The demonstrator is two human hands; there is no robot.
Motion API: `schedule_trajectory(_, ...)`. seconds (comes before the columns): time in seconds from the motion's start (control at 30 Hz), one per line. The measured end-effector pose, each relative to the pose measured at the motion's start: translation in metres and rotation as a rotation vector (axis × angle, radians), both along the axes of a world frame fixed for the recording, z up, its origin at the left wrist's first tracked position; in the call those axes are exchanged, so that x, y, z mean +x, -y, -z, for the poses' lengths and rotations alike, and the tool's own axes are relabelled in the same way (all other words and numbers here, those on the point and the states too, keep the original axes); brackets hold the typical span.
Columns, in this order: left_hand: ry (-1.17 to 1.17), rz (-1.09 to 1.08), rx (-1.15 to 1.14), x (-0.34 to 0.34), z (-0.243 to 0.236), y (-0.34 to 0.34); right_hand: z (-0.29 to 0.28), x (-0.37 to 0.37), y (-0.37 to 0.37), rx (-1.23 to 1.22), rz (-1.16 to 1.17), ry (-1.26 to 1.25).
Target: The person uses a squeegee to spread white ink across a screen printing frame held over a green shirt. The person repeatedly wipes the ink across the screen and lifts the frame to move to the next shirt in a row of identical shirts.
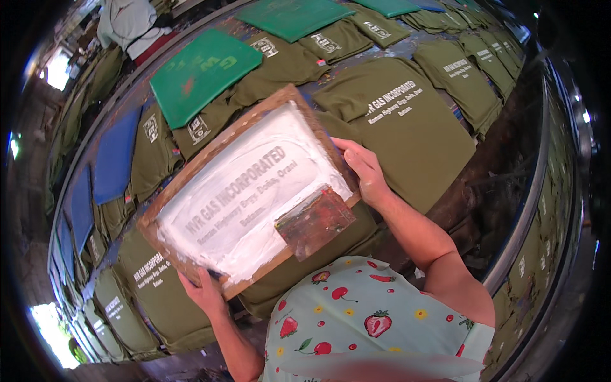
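— Two hands on one thing, is that right?

— Yes. Both grip the wooden-framed printing screen smeared with white ink (245, 191), which is held tilted above the long printing table (490, 153). The left hand (205, 290) clasps the frame's lower left corner, fingers curled under the wood and the thumb lying over the top edge. The right hand (361, 170) is closed on the frame's right side, fingers flat across the wood near the upper right corner.

— Anything resting on the screen?

— A flat rectangular squeegee stained rusty red and brown (315, 219) lies on the mesh close to the lower right edge of the frame, just beside the right wrist. Neither hand touches it. Grey lettering shows through the white ink across the middle of the mesh.

— And underneath?

— An olive-green T-shirt with white printed lettering (407, 121) lies flat on the table directly behind the right hand, partly covered by the frame. Another printed olive shirt (153, 280) lies at the lower left, near the left hand. More olive shirts run in rows along the table in both directions.

— What else is on the table?

— A green flat board (203, 73) rests on a shirt above the frame, and a blue flat board (114, 156) lies further left. The person's own strawberry-patterned pale top (375, 318) fills the bottom of the view.
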State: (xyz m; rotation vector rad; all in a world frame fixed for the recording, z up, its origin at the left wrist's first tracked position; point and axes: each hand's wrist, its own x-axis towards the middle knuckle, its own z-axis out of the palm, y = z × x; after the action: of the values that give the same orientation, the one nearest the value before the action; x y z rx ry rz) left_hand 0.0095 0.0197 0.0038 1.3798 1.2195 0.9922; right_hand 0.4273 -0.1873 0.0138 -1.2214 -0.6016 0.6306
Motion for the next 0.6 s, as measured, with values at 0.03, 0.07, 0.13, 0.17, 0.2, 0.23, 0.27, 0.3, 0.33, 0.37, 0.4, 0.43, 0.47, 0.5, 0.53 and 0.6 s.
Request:
schedule_trajectory(0.03,0.043,-0.039,-0.049,0.001,-0.006,0.009,-0.007,0.009,0.0,0.042,-0.085,-0.101)
schedule_trajectory(0.07,0.074,-0.064,-0.074,0.002,-0.013,0.018,-0.011,0.019,-0.001,0.121,-0.2,-0.216)
schedule_trajectory(0.13,0.159,-0.122,-0.108,0.001,-0.025,0.041,-0.019,0.05,0.012,-0.055,-0.11,0.079)
schedule_trajectory(0.17,0.179,-0.152,-0.113,0.002,-0.029,0.051,-0.019,0.066,0.017,-0.198,0.018,0.332)
schedule_trajectory(0.2,0.196,-0.211,-0.131,0.0,-0.034,0.062,-0.016,0.081,0.022,-0.321,0.142,0.6)
schedule_trajectory(0.23,0.211,-0.274,-0.151,-0.004,-0.04,0.071,-0.01,0.095,0.027,-0.526,0.241,0.787)
schedule_trajectory(0.27,0.189,-0.325,-0.15,-0.009,-0.045,0.077,-0.003,0.107,0.029,-0.706,0.337,0.99)
schedule_trajectory(0.3,0.166,-0.38,-0.148,-0.015,-0.051,0.082,0.006,0.118,0.029,-0.937,0.417,1.158)
schedule_trajectory(0.33,0.163,-0.428,-0.121,-0.022,-0.056,0.086,0.016,0.125,0.026,-0.928,0.375,1.163)
schedule_trajectory(0.37,0.188,-0.421,-0.057,-0.028,-0.059,0.087,0.027,0.129,0.021,-0.966,0.317,1.13)
schedule_trajectory(0.4,0.174,-0.464,-0.041,-0.033,-0.06,0.087,0.035,0.134,0.016,-1.02,0.249,1.078)
schedule_trajectory(0.43,0.176,-0.523,-0.026,-0.041,-0.062,0.088,0.042,0.137,0.01,-0.936,0.252,1.119)
schedule_trajectory(0.47,0.181,-0.623,-0.031,-0.05,-0.064,0.094,0.049,0.137,0.002,-0.866,0.237,1.14)
schedule_trajectory(0.5,0.189,-0.629,0.036,-0.058,-0.064,0.103,0.056,0.135,-0.01,-0.796,0.214,1.159)
schedule_trajectory(0.53,0.193,-0.667,0.045,-0.069,-0.066,0.114,0.06,0.134,-0.021,-0.665,0.159,1.118)
schedule_trajectory(0.6,0.215,-0.715,0.073,-0.084,-0.068,0.133,0.065,0.134,-0.039,-0.44,0.059,1.019)
